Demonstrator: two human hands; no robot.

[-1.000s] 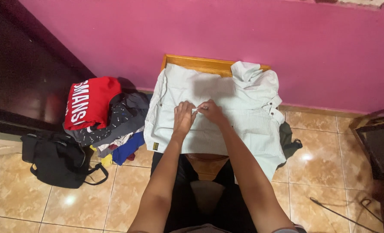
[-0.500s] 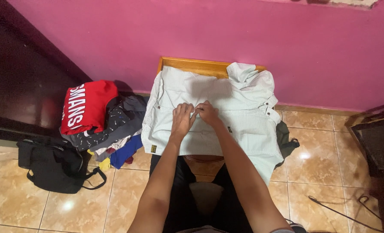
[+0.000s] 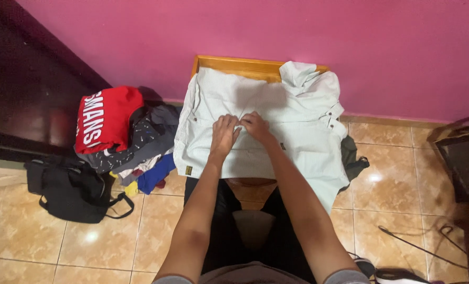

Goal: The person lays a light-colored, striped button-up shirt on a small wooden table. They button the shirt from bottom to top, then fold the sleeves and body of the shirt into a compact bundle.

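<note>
A pale green button-up shirt [image 3: 297, 131] lies spread over a small wooden table [image 3: 234, 64] against the pink wall. My left hand [image 3: 224, 134] and my right hand [image 3: 255, 126] meet at the middle of the shirt, fingers pinching the fabric along its front placket. Both forearms reach forward from the bottom of the view. The shirt's collar and one sleeve bunch up at the table's far right corner.
A pile of clothes with a red printed garment [image 3: 105, 118] on top sits left of the table. A black bag [image 3: 71, 189] lies on the tiled floor beside it. A dark cabinet [image 3: 463, 158] stands at right, and a wire hanger [image 3: 418, 242] lies on the floor.
Both hands stay together at the shirt's middle, with only slight finger movement. The camera view has shifted a little.
</note>
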